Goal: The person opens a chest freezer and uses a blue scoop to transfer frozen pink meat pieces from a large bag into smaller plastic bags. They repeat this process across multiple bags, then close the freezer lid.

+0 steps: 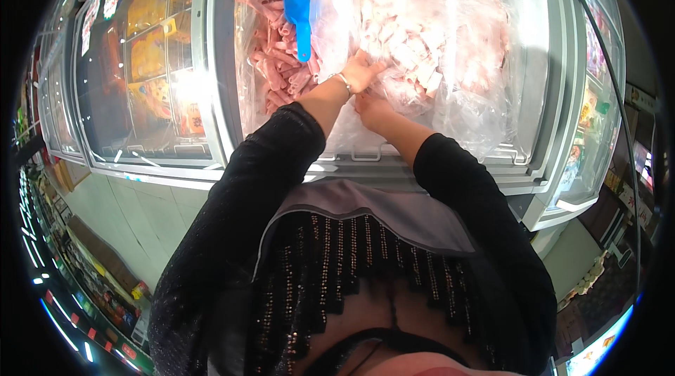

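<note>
My left hand point(363, 72), with a bracelet at the wrist, grips the near left edge of a clear plastic bag point(401, 92). Just below it, my right hand point(373, 111) has its fingers curled on the same bag; its fingertips are partly hidden. Pale frozen meat pieces point(408, 33), washed out by glare, fill this bag. Left of my hands lie pink tube-like frozen meat pieces point(282, 67) in another plastic liner point(333, 12). A blue plastic scoop point(298, 22) rests on them, its handle towards me.
All this sits inside a white chest freezer point(532, 49). A glass-topped freezer point(147, 64) with yellow packages stands to the left, another point(585, 112) to the right. Wire basket rails point(366, 154) run along the near inner wall. A dark cable point(611, 67) hangs at the right.
</note>
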A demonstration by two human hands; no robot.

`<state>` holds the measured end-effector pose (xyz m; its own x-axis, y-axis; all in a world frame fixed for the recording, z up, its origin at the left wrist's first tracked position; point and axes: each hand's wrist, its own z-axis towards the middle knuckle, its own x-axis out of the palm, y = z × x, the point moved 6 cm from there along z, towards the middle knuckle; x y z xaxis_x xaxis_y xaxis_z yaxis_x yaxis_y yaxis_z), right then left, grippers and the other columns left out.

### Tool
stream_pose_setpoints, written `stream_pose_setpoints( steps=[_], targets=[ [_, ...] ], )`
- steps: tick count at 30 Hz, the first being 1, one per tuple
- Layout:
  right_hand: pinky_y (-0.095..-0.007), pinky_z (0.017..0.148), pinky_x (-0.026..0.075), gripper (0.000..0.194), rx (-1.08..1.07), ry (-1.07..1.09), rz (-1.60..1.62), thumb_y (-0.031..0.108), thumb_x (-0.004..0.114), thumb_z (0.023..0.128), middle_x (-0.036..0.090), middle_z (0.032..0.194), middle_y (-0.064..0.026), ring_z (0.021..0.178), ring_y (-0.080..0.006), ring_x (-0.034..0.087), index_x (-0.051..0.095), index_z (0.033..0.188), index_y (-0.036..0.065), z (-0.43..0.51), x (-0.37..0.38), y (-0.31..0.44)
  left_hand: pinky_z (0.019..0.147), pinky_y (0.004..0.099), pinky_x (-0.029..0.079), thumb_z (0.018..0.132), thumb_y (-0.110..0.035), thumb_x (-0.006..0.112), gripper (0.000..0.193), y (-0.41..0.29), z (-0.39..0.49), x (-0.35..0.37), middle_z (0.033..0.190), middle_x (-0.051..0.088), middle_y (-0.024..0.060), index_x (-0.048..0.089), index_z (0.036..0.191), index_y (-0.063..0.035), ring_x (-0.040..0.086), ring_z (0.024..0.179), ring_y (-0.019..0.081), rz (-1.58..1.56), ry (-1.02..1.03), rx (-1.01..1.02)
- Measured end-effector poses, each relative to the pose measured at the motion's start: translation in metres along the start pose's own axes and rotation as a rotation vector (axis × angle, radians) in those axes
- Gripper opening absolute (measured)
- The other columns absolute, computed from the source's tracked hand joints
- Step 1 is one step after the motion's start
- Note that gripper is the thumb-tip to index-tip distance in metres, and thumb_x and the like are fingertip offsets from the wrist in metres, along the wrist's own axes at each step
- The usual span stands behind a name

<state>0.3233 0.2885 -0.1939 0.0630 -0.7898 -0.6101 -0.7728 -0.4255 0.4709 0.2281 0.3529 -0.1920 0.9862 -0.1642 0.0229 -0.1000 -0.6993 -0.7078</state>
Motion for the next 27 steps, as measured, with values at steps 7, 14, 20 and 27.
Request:
stream_pose_setpoints(
  steps=[7,14,20,27],
  targets=[
    [-0.0487,0.103,0.05,0.043,-0.084,-0.051,-0.027,0.026,0.05,0.1,0.063,0.135,-0.0241,0.122,-0.0388,0.062,0.057,0.133,-0.001,-0.006,-0.016,0.004,0.12,0.0392,0.035,0.086,-0.066,0.069,0.117,0.009,0.036,-0.002,0.153,0.045,0.0361,0.018,0.16,0.0105,0.045,0.146,0.0415,0.023,-0.342,-0.052],
    [-0.048,0.105,0.049,0.043,-0.065,-0.343,0.585,0.028,0.051,0.101,0.059,0.138,-0.0284,0.119,-0.0458,0.061,0.055,0.134,0.001,-0.014,-0.053,-0.022,0.114,0.0377,0.039,0.089,-0.079,0.055,0.104,0.007,0.076,0.009,0.137,0.064,0.0198,0.053,0.146,0.0068,0.052,0.137,0.0273,-0.227,-0.115,0.063],
    [-0.0431,0.11,0.045,0.052,0.132,-0.364,0.578,0.025,0.051,0.102,0.056,0.145,-0.0269,0.131,-0.0419,0.057,0.045,0.148,0.002,-0.03,-0.076,-0.033,0.113,0.0378,0.04,0.091,-0.078,0.053,0.098,0.014,0.088,0.002,0.136,0.065,0.0207,0.06,0.14,0.006,0.053,0.136,0.0285,-0.25,-0.212,0.015],
    [-0.0357,0.121,0.033,0.051,-0.015,-0.463,0.972,0.014,0.049,0.104,0.051,0.152,-0.0156,0.143,-0.0247,0.047,0.044,0.153,0.004,-0.053,-0.137,-0.008,0.111,0.0367,0.043,0.101,-0.059,0.053,0.082,-0.021,0.014,0.003,0.147,0.056,0.0267,0.049,0.148,0.0093,0.055,0.136,0.0324,-0.081,-0.594,0.044]
  ],
)
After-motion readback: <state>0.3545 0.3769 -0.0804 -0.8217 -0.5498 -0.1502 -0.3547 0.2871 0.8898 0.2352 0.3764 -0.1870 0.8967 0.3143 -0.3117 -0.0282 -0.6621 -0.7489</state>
